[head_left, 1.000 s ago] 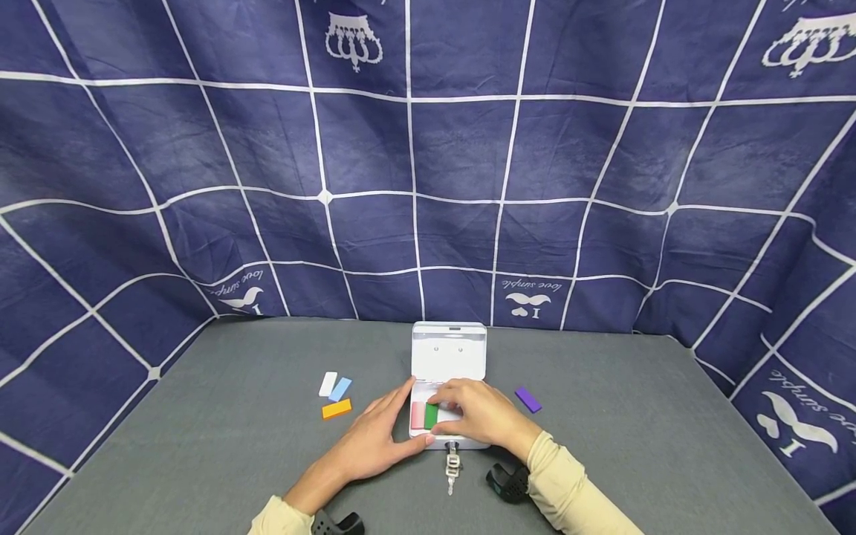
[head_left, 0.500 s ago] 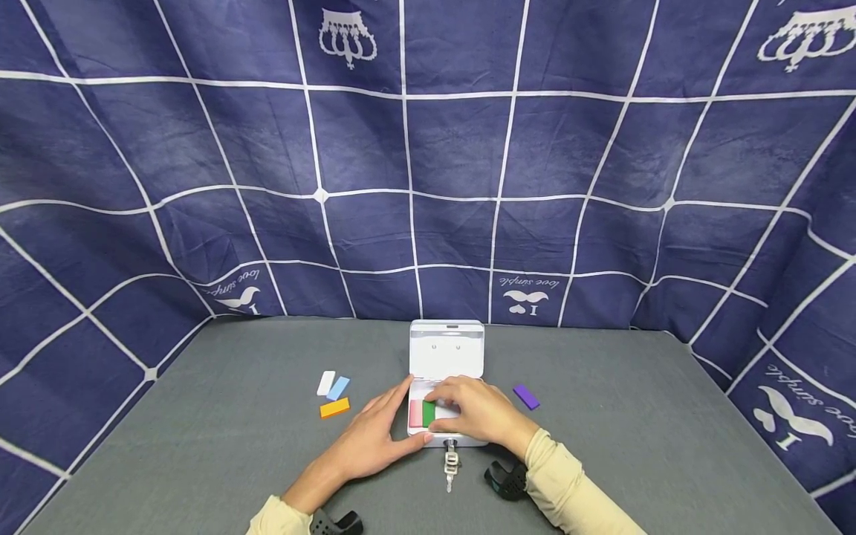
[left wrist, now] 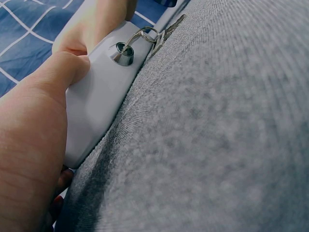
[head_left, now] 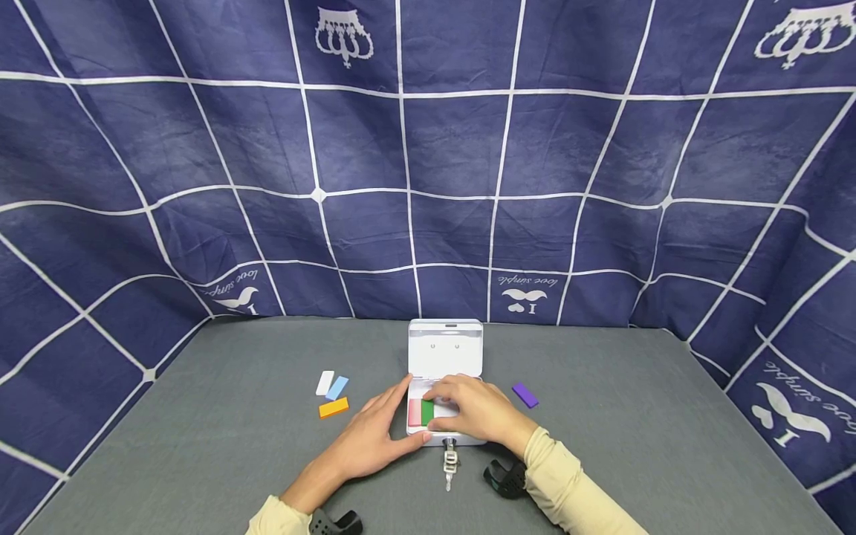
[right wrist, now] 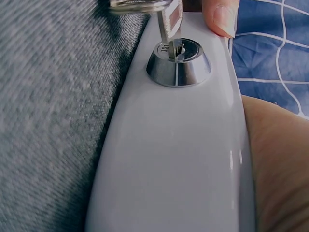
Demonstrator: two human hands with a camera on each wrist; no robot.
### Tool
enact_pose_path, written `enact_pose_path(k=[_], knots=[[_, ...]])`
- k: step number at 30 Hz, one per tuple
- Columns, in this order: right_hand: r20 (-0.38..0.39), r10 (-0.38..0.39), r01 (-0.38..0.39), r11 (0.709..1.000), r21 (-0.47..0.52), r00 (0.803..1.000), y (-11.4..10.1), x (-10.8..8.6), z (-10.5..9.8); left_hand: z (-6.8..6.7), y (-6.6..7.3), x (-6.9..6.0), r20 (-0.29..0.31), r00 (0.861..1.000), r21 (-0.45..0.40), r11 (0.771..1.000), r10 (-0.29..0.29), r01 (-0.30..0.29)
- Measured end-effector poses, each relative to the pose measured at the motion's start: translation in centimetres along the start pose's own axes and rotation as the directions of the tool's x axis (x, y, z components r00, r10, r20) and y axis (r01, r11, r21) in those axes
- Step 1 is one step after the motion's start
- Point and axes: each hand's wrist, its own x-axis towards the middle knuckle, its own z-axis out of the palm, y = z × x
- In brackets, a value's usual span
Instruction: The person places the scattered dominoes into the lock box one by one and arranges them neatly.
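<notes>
The open white metal box (head_left: 444,359) stands with its lid raised. Inside, a pink block (head_left: 414,414) and a green block (head_left: 427,413) lie side by side at the left. My right hand (head_left: 476,409) reaches in, its fingertips and thumb at the two ends of the green block, pinching it. My left hand (head_left: 368,440) rests against the box's left side with fingers extended; its thumb touches the front edge, as the left wrist view shows on the box (left wrist: 94,106). In the right wrist view a key sits in the silver lock (right wrist: 178,67).
Left of the box on the grey table (head_left: 241,446) lie a white block (head_left: 325,383), a light blue block (head_left: 337,388) and an orange block (head_left: 334,408). To the right is a purple block (head_left: 525,395). Keys (head_left: 450,462) hang at the box front. A blue curtain (head_left: 455,156) stands behind.
The whole head view has shifted slightly. Both hands and the blocks keep their places relative to the box.
</notes>
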Motion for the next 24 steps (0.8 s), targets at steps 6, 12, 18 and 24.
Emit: enact_pose_path(k=[6, 12, 18, 24], knots=[[-0.004, 0.001, -0.001, 1.000, 0.002, 1.000, 0.01, 0.01, -0.01, 0.04, -0.02, 0.00, -0.004, 1.000, 0.011, 1.000, -0.001, 0.001], [0.001, 0.018, -0.018, 1.000, 0.011, 1.000, -0.01, -0.03, 0.05, 0.12, -0.08, 0.04, -0.001, 1.000, 0.014, 1.000, -0.010, 0.010], [-0.007, 0.027, -0.026, 1.000, 0.017, 1.000, -0.06, -0.11, -0.03, 0.09, -0.03, 0.02, 0.002, 1.000, 0.014, 1.000, -0.012, 0.012], [-0.005, 0.027, -0.027, 1.000, 0.012, 1.000, -0.03, 0.01, 0.00, 0.02, 0.03, -0.03, 0.000, 1.000, 0.014, 1.000, -0.021, 0.021]])
